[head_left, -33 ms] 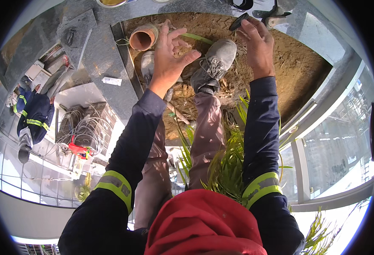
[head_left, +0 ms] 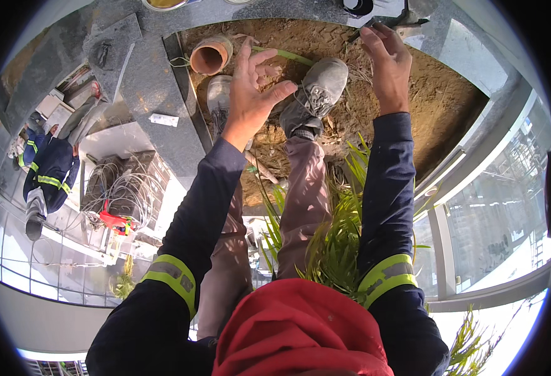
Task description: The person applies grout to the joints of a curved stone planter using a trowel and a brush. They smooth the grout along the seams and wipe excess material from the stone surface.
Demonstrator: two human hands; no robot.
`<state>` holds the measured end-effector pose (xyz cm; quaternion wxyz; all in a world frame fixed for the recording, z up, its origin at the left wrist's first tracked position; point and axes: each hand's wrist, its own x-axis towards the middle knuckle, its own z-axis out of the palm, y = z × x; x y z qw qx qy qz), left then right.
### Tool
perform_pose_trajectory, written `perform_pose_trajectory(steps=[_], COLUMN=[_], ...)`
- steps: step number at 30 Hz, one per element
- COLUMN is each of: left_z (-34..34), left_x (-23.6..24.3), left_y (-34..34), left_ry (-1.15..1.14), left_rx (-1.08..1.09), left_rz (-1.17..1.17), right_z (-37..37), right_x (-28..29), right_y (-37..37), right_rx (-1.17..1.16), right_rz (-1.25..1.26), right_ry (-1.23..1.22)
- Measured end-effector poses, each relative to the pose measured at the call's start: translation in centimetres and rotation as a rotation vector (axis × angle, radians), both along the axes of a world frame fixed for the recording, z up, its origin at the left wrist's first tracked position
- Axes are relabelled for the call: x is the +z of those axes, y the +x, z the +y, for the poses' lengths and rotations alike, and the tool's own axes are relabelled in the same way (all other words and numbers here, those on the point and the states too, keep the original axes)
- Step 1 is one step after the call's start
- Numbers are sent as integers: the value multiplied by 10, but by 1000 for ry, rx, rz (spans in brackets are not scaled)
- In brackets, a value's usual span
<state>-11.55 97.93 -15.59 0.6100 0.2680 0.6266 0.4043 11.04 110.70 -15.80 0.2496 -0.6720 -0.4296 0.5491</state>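
My left hand (head_left: 252,94) is raised over the dirt bed with its fingers spread and nothing in it. Close beside its fingertips lies an orange-brown clay pipe or pot (head_left: 226,47) on its side, its round mouth facing me. At the far side of the bed, my right hand (head_left: 388,72) pinches a small dark disc-like piece (head_left: 355,36) between thumb and fingers. The disc shows nearly edge-on, so its exact kind cannot be made out. Between my hands is my dusty grey shoe (head_left: 325,81), planted on the soil.
Brown soil (head_left: 441,100) fills the bed, edged by grey stone slabs (head_left: 153,94). A dark tool (head_left: 413,25) and a black cup-like object (head_left: 357,7) lie on the far ledge. Green leafy plants (head_left: 335,250) stand by my legs. A co-worker (head_left: 56,166) in reflective stripes is at left.
My right hand has moved slightly up and to the right with the dark disc, which now shows more edge-on. My left hand has shifted a little and stays spread.
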Motion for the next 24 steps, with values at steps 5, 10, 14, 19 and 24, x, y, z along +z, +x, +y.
perform_pose_trajectory(steps=[5,10,14,19,24], left_z=[-49,-61,-64,-60,-64], left_x=[9,-14,-20,-17,-24], left_y=[27,25,19,9,5], left_ry=[-114,-132,-138,-166,-132], left_rx=[19,-17,36,65,56], left_rz=[-166,-179,-211,-227,-186], right_z=[44,58,61,61,63], right_x=[-20,-34,-38,-35,-46], right_y=[25,-3,-18,-33,-27], right_rx=[452,540,546,552,623], right_rz=[-670,-834,-929,-1012,-1088], right_ry=[424,619,593,517,680])
